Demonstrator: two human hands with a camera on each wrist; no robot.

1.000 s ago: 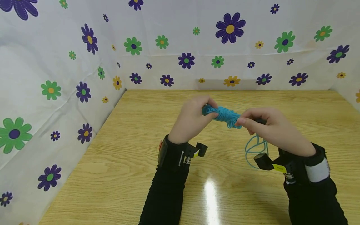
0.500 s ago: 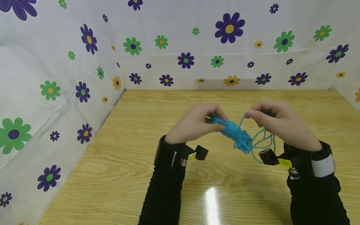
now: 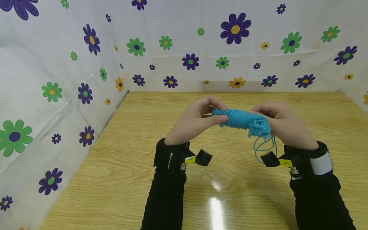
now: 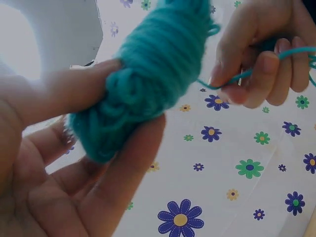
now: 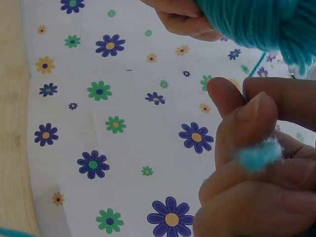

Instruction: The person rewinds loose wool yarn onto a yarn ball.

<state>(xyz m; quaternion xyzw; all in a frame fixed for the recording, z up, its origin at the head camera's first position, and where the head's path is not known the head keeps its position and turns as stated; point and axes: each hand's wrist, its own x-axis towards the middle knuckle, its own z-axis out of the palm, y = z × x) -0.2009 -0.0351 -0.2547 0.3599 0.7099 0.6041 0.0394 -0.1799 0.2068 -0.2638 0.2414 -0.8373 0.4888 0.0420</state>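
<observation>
- where can a hand pass?
- over the wooden tabletop (image 3: pixel 115 159), left of the left sleeve (image 3: pixel 164 198); wide room there.
- and between left hand (image 3: pixel 195 119) and right hand (image 3: pixel 284 124)?
- blocked: the blue yarn skein (image 3: pixel 238 119) spans it, and loose strands (image 3: pixel 263 150) dangle by the right wrist camera (image 3: pixel 270 159).
- farther back?
- the flowered cloth (image 3: pixel 172 19) rises along the far edge.

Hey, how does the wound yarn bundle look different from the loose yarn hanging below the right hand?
The wound bundle is thick, with wraps packed side by side; the loose yarn is thin, open loops. The wound bundle is gripped at one end by the left hand, while the loose yarn dangles below the right hand. Both are blue.
</observation>
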